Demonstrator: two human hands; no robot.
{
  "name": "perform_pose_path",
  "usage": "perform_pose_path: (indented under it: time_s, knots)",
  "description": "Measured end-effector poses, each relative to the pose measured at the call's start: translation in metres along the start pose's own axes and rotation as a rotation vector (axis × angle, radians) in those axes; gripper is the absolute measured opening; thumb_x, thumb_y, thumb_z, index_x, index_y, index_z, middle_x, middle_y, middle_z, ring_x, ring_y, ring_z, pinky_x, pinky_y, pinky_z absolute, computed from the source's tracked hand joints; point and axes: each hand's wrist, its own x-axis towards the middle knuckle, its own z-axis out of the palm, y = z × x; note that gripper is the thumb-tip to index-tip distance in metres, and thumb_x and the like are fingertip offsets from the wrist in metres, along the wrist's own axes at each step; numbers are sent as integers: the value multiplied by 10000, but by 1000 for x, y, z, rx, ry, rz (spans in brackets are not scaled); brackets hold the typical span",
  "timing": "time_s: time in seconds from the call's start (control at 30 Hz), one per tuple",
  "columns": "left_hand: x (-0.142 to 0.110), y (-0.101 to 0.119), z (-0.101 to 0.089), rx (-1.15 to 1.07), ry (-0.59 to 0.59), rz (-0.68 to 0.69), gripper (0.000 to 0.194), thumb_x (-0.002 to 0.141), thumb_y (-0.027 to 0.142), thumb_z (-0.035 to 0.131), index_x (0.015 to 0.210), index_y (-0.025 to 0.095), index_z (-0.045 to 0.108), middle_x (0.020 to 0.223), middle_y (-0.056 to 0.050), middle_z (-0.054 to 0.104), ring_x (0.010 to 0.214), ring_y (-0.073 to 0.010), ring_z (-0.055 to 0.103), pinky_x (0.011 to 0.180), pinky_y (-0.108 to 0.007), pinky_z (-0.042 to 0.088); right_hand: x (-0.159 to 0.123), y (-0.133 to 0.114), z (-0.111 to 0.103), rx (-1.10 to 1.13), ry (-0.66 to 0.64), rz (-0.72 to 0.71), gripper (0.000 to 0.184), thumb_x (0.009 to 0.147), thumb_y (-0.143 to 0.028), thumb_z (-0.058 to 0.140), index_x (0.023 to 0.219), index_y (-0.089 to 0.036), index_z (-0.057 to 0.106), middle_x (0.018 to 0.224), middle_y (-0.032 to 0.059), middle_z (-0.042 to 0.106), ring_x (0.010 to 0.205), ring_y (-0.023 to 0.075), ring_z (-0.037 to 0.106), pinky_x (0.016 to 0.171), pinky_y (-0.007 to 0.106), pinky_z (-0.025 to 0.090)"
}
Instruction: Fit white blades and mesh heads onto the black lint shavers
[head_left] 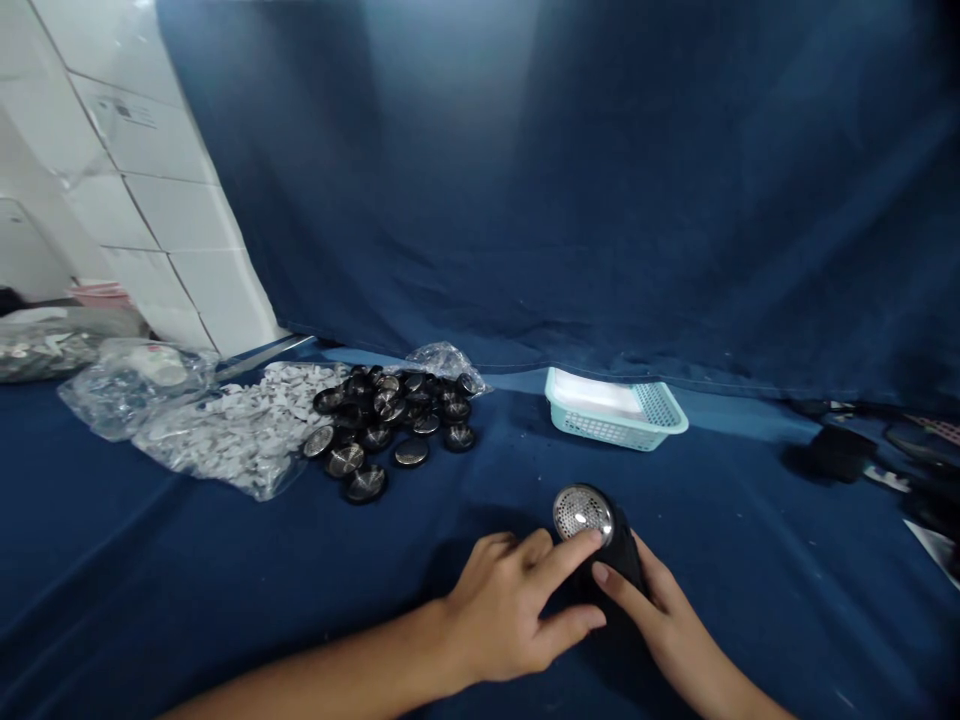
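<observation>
A black fabric shaver [622, 550] with a round, perforated metal head [583, 512] is tilted upward near the front of the cloth. My right hand [660, 610] is wrapped around its body, the thumb lying across the near side; the other fingers are mostly hidden behind it. My left hand [510, 600] comes in from the left, its index finger stretched out with the tip at the lower rim of the metal head. The left thumb stands apart beneath, with nothing between it and the index finger, while the remaining fingers are bent.
Beyond the hands, a light-blue plastic basket [611, 430] has white sheets inside. Several round black caps [367, 483] lie piled at left, beside a clear bag of small white parts [225, 440]. White boxes [202, 260] are stacked behind. Dark items [832, 455] lie at right.
</observation>
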Motion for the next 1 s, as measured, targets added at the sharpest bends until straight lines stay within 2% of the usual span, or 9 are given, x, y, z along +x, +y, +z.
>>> perform_pose_path:
  time_s: [0.23,0.4,0.47,0.63,0.8,0.87,0.93,1.0]
  knots:
    - [4,-3,-5,-117,-15,-126,686,877,556,500,1430,187,332,780,-19,670,598,-169,647,557,-285,529,-1,-8,1,23,-28,-31,379,869,-451,599,1190,-252,613,1145,40,684,1103,258,599,955,348,484]
    - [2,-5,-6,-144,18,-156,654,872,535,521,1401,189,357,757,-5,667,606,-169,650,589,-304,533,-2,-10,2,151,-72,138,494,845,-499,613,1268,-252,548,964,40,706,729,216,662,668,338,568]
    - [1,-5,-4,-141,23,-157,643,874,528,520,1393,184,363,758,-9,668,615,-170,652,606,-313,537,-2,-9,2,190,-89,153,506,842,-494,621,1277,-251,535,954,36,697,685,198,650,643,332,567]
    - [-2,-5,0,-145,35,-148,570,887,493,518,1345,175,402,712,6,654,573,-155,633,590,-305,535,-1,-9,1,233,-83,197,492,834,-484,638,1259,-257,536,1021,38,690,744,207,666,696,346,571]
    - [-4,-5,2,-132,82,-107,545,901,507,480,1318,160,429,659,20,634,527,-144,613,555,-294,519,-1,-14,1,232,-104,208,483,828,-506,631,1213,-225,554,860,21,690,677,205,660,661,339,560]
    - [-5,-5,3,-123,87,-95,551,905,521,467,1316,155,430,654,20,632,526,-146,615,563,-302,520,-1,-15,2,213,-108,201,477,828,-516,624,1195,-218,564,865,24,697,688,211,663,672,342,559]
    - [-5,-5,3,-120,84,-85,559,908,533,461,1319,157,423,650,22,630,526,-147,618,570,-308,518,-1,-15,1,159,-79,174,480,825,-524,624,1196,-223,576,962,38,709,822,238,675,776,360,553]
    - [-5,-4,3,-123,83,-74,568,909,543,455,1326,160,411,648,25,630,525,-147,622,567,-308,513,-1,-14,1,94,-31,124,483,820,-525,628,1201,-230,593,1109,47,693,1029,263,636,938,370,493]
